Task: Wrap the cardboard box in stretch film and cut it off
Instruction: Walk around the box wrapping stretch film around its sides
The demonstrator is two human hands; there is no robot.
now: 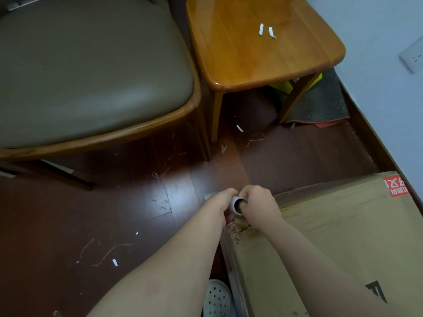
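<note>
Both hands, left hand [225, 201] and right hand [258, 202], close their grip around the ends of a pale stretch-film roll [237, 204], held at the near-left corner of the large brown cardboard box [332, 236] on the floor. The wrapping step appears under way; next, the roll likely needs carrying round the box under tension.

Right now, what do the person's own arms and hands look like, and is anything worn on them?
Both forearms are bare up to the bottom edge of the picture: no sleeve shows. The left hand and the right hand wear no gloves. No ring, watch or bracelet is visible on either wrist. Below, one white perforated clog shows on a foot.
</note>
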